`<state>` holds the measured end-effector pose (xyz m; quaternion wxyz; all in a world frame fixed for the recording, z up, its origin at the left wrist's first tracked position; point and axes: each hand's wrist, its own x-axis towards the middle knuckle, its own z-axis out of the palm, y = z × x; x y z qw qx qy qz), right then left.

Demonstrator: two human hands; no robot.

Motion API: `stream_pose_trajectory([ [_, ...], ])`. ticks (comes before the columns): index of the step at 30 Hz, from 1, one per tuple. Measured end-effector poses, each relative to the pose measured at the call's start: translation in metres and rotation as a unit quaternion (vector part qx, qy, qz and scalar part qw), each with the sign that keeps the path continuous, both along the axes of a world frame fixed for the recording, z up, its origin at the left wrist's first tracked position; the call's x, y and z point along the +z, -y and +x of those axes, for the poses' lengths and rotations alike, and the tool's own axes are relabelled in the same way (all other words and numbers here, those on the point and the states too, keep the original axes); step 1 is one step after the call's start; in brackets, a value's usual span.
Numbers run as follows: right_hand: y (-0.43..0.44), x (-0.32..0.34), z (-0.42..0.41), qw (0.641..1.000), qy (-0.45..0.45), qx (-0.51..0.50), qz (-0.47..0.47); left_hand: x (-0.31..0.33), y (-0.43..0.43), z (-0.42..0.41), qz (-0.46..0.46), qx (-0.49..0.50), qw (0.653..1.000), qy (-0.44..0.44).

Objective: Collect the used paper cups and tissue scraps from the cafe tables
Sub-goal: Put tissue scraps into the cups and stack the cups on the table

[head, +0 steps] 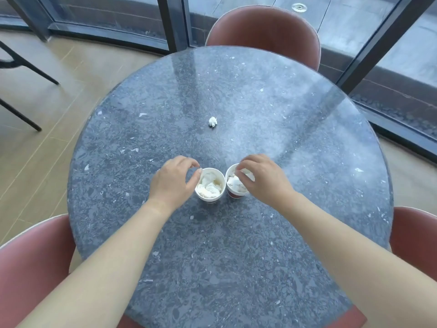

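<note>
A round dark speckled stone bench stands by tall dark-framed windows. Three reddish chairs are drawn up to it: a far chair, a left chair and a right chair. Black chair legs show on the pale wood floor off to the left. Nothing lies between the person and the cups; only the two bare forearms stretch across the near half of the top.

The left cup and right cup stand upright, just beside each other, a little nearer than the bench's middle. Both are white inside, and the right one shows a dark red wall. Each is stuffed with crumpled white tissue: the left wad fills its cup nearly to the rim, and the right wad bulges above its rim. A small white scrap lies alone farther out, near the middle, well apart from the cups.

The left grip curves beside the left cup with a fingertip at the rim; whether it clasps the cup I cannot tell. The right grip hangs over the right cup, fingers bent down, pinching the right wad.
</note>
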<state>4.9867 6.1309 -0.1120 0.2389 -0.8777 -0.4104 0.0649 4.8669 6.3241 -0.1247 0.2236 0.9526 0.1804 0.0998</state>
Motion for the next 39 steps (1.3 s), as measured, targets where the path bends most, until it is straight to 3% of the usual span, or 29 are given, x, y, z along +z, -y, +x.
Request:
stream_pose_trajectory([
  [3,-0.019,-0.001,0.021,1.000,-0.012,-0.008,0.014,-0.010,-0.024,0.017,-0.014,0.030,0.999,-0.038],
  [9,-0.057,-0.012,0.065,0.999,-0.035,-0.019,0.011,-0.042,-0.047,0.060,0.038,-0.037,0.988,-0.145],
  [16,-0.104,-0.043,0.123,0.998,-0.061,-0.011,-0.026,-0.088,-0.071,0.099,0.083,-0.042,0.974,-0.208],
  [28,-0.151,-0.094,0.158,0.993,-0.073,0.053,-0.077,-0.121,-0.063,0.101,0.122,-0.001,0.984,-0.132],
  [34,-0.148,-0.104,0.151,0.994,-0.075,0.045,-0.058,-0.122,-0.063,0.101,0.125,-0.005,0.982,-0.140],
  [39,-0.128,-0.100,0.133,0.993,-0.100,0.033,-0.056,-0.117,-0.056,0.098,0.095,-0.010,0.975,-0.199],
])
